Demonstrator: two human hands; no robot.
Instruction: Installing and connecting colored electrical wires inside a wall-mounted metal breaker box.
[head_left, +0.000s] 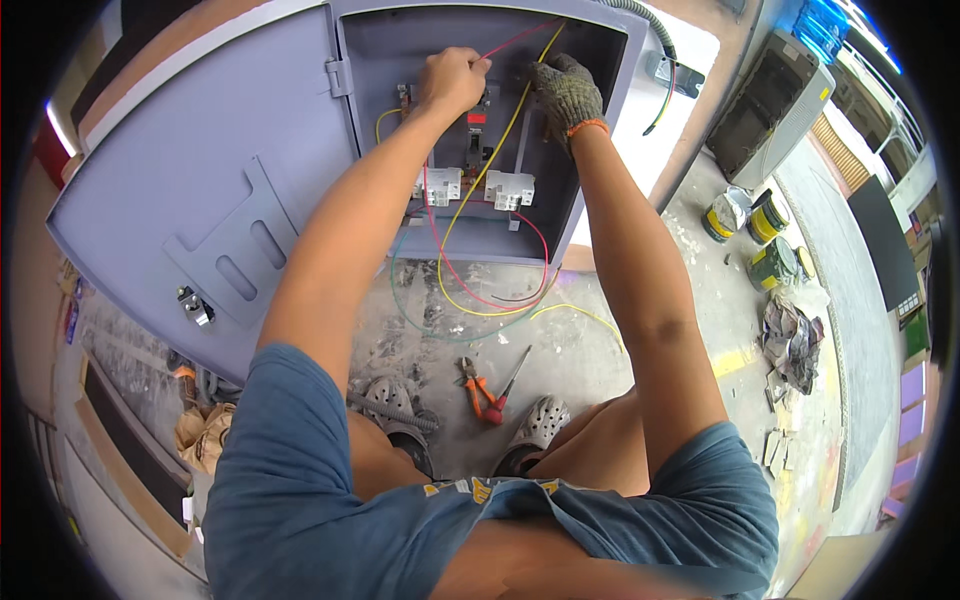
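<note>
A grey metal electrical box [600, 150] hangs open on the wall ahead, its door [200, 190] swung out to the left. My left hand [452, 80], bare, is closed on a red wire [520, 38] near the top of the box. My right hand [567, 93] wears a knit work glove and grips a yellow wire [515, 100] beside it. Below both hands, two white breaker blocks [510, 188] sit on the back plate. Red, yellow and green wires [470, 300] loop out of the box bottom toward the floor.
Orange-handled pliers [473, 385] and a red-handled screwdriver [507, 390] lie on the concrete floor by my sandalled feet. Paint cans [765, 215] and a rag pile [792, 335] sit to the right. A second open enclosure [775, 105] leans at upper right.
</note>
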